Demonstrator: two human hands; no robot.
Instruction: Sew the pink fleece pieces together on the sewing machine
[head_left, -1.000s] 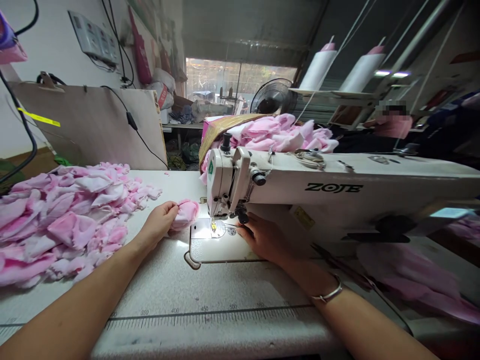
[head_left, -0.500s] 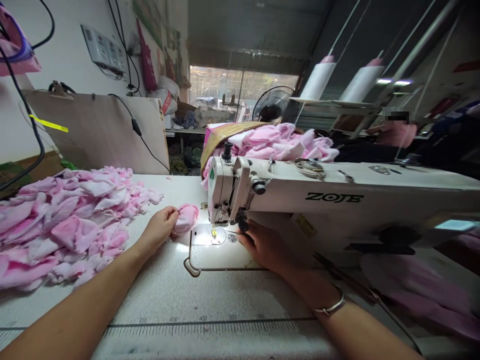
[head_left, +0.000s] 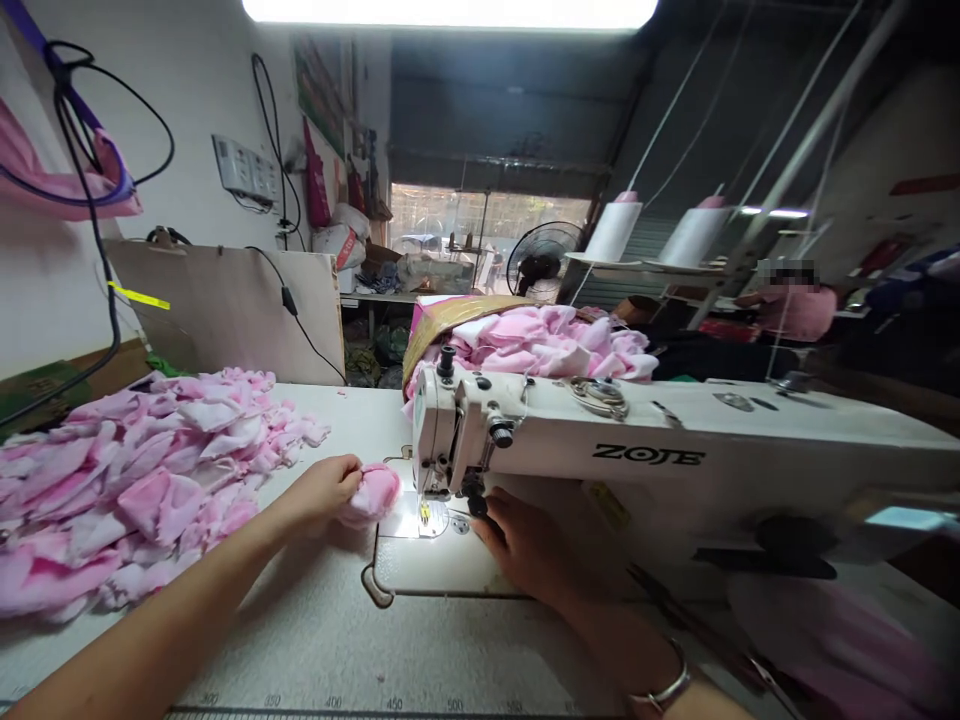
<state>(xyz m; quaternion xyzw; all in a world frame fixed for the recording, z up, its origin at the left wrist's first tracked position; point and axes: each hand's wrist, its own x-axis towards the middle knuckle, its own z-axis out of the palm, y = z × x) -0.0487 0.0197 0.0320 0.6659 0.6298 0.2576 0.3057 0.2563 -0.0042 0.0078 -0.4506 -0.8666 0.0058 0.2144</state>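
Note:
My left hand (head_left: 334,487) pinches a small pink piece of plush fabric (head_left: 373,493) just left of the needle, above the edge of the metal needle plate (head_left: 397,518). The fabric is bunched and rounded, and it stands clear of the presser foot (head_left: 425,515). Under the arm of the white sewing machine (head_left: 652,455) rests my right hand (head_left: 521,545), its fingers stretched towards the needle with thumb and forefinger apart. A black knob partly covers those fingertips, and no fabric shows in them. A metal bangle (head_left: 667,685) is on the right wrist.
A heap of pink and white fabric pieces (head_left: 165,480) covers the table's left side. Behind the machine stands a sack (head_left: 435,330) full of similar pieces. Scissors (head_left: 697,625) lie right of my right hand. Thread cones (head_left: 613,228) stand above; a person (head_left: 795,310) sits farther back.
The view has tilted up, so everything sits lower in the picture and a bright lamp shows at the top. Both hands keep nearly the same places beside the needle; the fabric stays in my left hand.

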